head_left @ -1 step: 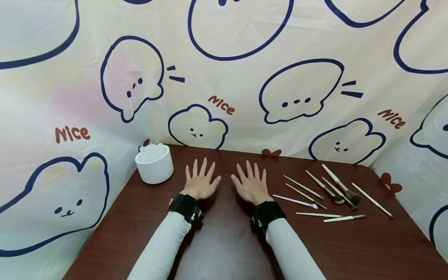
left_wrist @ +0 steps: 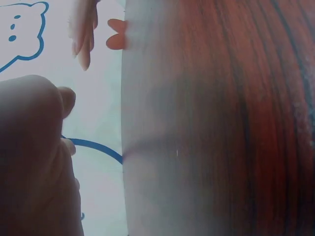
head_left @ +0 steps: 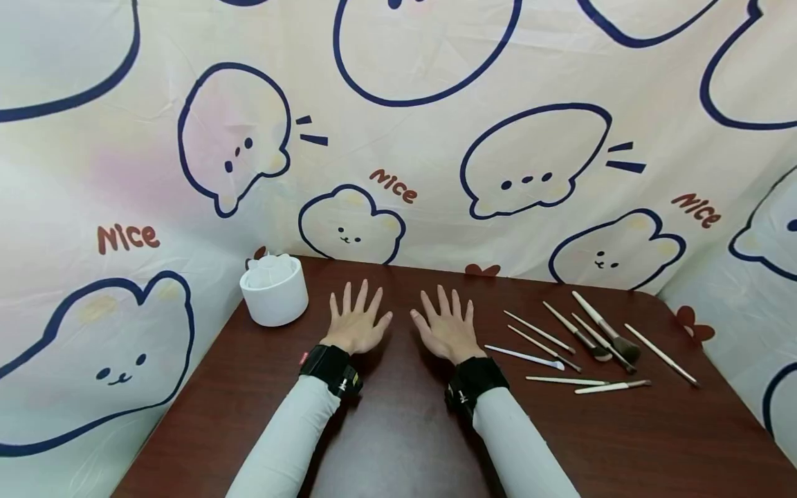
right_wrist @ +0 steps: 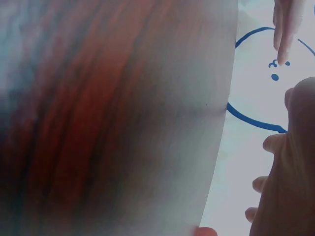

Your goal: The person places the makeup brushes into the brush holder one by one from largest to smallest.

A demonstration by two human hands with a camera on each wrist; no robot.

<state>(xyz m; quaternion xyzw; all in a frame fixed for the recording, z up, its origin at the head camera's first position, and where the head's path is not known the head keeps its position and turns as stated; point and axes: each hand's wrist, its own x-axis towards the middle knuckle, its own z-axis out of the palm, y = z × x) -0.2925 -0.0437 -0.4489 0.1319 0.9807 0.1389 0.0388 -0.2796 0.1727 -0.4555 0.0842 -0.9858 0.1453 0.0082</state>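
Observation:
My left hand [head_left: 355, 326] is spread with straight fingers over the middle of the table, palm down, holding nothing. Beside it, a short gap away, my right hand [head_left: 447, 332] is spread the same way, also with nothing in it. Whether the palms touch the tabletop is hard to tell. A white round container [head_left: 275, 294] with white, rounded pieces in its top stands left of the left hand. To the right of the right hand lie several makeup brushes, among them a large fluffy brush [head_left: 610, 328] and a thin pale-handled one [head_left: 524, 357].
The dark brown wooden table [head_left: 398, 429] reaches back to a cartoon-printed cloth [head_left: 436, 152], which also hangs along both sides. Two brushes, one a white-handled brush [head_left: 604, 389], lie crossing or nearly touching near the right. A lone slim brush [head_left: 661, 355] lies farthest right.

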